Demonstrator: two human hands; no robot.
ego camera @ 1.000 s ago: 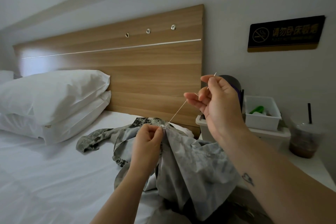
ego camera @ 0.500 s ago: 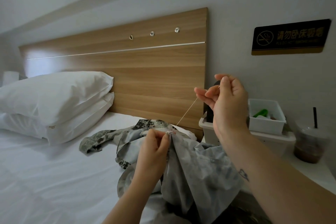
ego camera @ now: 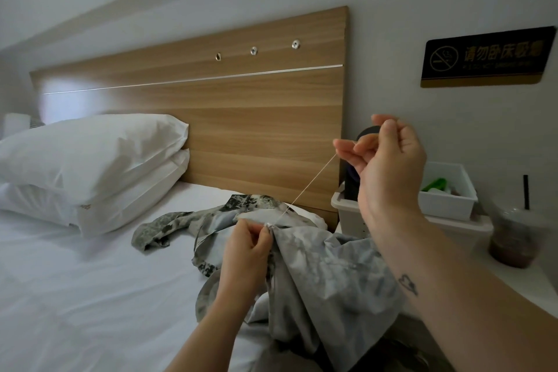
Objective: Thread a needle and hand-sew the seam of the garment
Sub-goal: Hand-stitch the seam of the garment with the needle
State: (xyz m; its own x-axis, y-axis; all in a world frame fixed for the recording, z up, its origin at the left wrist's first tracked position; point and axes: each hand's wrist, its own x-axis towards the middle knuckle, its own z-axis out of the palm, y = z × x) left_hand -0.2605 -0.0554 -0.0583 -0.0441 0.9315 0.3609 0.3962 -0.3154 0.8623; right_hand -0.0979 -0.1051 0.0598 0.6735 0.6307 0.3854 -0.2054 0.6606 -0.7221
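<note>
A grey-green patterned garment (ego camera: 326, 269) lies bunched on the white bed (ego camera: 90, 281) in front of me. My left hand (ego camera: 246, 254) pinches a fold of the garment at its seam. A pale thread (ego camera: 308, 187) runs taut from that fold up and right to my right hand (ego camera: 389, 166), which is raised with its fingers curled, pinching the thread's upper end. The needle itself is too small to make out between those fingers.
Two white pillows (ego camera: 90, 166) lean on the wooden headboard (ego camera: 241, 118) at the left. On the white bedside table at the right stand a white tray (ego camera: 447, 193) with small items, a dark round object (ego camera: 353, 184) and a plastic cup with a straw (ego camera: 513, 238).
My right hand has drawn the thread further up and right, and it stays taut. My left hand keeps its pinch on the garment. The camera has shifted slightly.
</note>
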